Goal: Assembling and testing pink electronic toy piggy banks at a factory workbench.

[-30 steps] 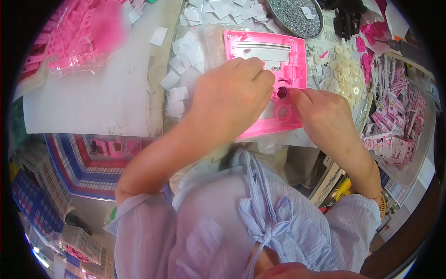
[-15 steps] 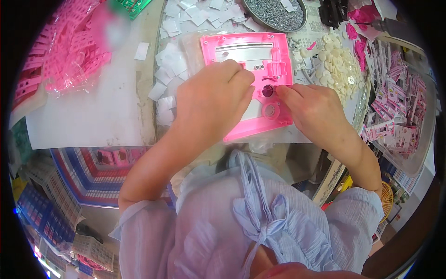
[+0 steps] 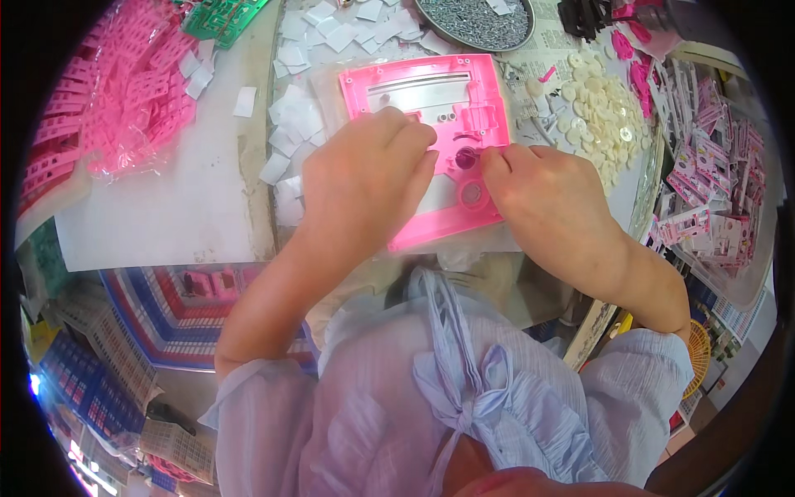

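Pink panel (image 3: 431,108) lies flat on table (image 3: 166,215), centre top, w/ both hands on it. Left hand (image 3: 364,178) curled, pressing down on panel's left half, fingers bent. Right hand (image 3: 542,195) at right edge, fingertips pinched narrow by dark round button (image 3: 465,157); can't tell if it grips anything. White discs (image 3: 600,112) just right; screw tray (image 3: 476,21) above; pink parts (image 3: 108,108) far left.

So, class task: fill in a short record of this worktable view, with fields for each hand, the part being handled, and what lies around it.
Left hand: rests on the pink plastic panel, covering its left side
Right hand: fingertips at the panel's right edge, beside a dark round piece
Right of panel: pile of white discs
Above panel: round tray of small grey parts
Far left: heap of pink pieces
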`<state>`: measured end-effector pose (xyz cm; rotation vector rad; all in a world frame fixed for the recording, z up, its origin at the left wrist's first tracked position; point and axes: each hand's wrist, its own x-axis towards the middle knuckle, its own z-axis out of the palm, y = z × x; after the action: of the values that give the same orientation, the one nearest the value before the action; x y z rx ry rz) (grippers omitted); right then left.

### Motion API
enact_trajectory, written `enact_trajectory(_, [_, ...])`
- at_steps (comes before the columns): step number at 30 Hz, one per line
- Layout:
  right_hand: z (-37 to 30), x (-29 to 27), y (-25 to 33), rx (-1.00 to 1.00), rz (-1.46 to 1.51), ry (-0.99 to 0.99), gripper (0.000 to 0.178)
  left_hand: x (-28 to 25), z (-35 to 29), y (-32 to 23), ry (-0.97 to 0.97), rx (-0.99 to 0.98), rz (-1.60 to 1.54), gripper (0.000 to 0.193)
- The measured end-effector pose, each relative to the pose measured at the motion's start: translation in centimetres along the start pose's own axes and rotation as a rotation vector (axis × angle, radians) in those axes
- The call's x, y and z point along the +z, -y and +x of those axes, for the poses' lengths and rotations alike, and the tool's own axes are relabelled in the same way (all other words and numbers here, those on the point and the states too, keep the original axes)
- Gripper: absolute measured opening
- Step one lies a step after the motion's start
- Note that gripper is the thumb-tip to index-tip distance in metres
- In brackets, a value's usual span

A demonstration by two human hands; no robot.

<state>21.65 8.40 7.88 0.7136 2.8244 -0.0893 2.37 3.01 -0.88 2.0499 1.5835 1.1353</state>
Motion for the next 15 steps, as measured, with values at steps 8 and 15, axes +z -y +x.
enact_trajectory(8, [0.2,0.0,0.9,0.019,-0.070,0.006,0.015,0.3,-0.2,0.4,-0.004,0.017,0.027,0.013])
enact_trajectory(15, [1.0,-0.4,0.8,-0.023,-0.079,0.076,0.016,0.0,-0.4,0.3,0.016,-0.010,0.033,0.013])
